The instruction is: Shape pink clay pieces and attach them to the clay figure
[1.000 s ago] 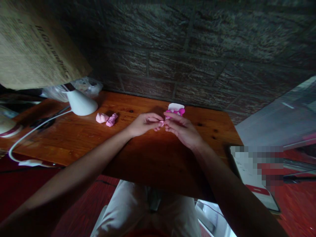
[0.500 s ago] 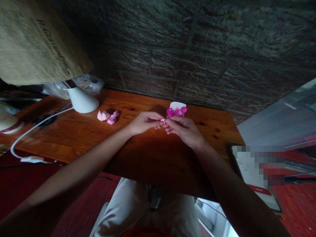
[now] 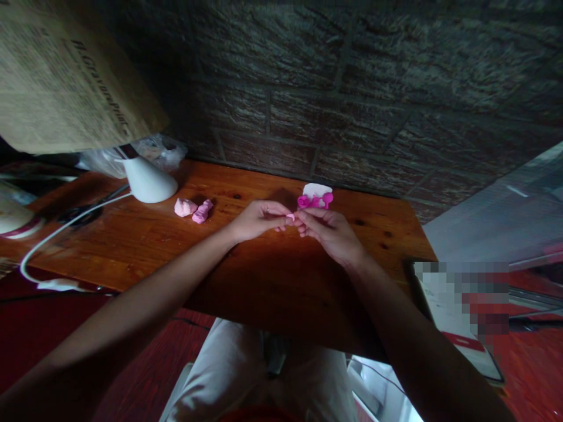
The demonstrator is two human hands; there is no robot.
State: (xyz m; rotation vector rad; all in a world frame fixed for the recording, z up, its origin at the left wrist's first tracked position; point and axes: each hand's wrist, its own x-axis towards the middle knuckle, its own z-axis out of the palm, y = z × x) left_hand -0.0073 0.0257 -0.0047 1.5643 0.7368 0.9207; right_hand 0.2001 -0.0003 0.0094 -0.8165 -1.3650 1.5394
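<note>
Above the middle of the table, a small piece of pink clay (image 3: 290, 217) sits between the fingertips of both hands. My left hand (image 3: 257, 221), with a ring on one finger, pinches it from the left. From the right, my right hand (image 3: 328, 232) has its thumb and fingers drawn together at the piece's edge. Just behind the right fingers lies a white piece (image 3: 317, 189) bearing magenta shapes (image 3: 315, 201), one of them round; their lower part is hidden by that hand. Two lumps of pink clay, one paler (image 3: 185, 207) and one deeper pink (image 3: 203, 211), rest to the left.
A lamp with a white base (image 3: 152, 183) and a newsprint-patterned shade (image 3: 74, 82) stands at the left, its white cable (image 3: 53, 237) running over the table (image 3: 145, 246). Behind the lamp is a clear plastic bag (image 3: 165, 149). A tablet-like device (image 3: 457, 322) lies at the right edge. A brick-patterned wall (image 3: 290, 117) borders the back.
My right fingers, earlier more outstretched, have drawn in to a pinch at the pink clay. More of the magenta shapes now shows. My left hand has hardly moved.
</note>
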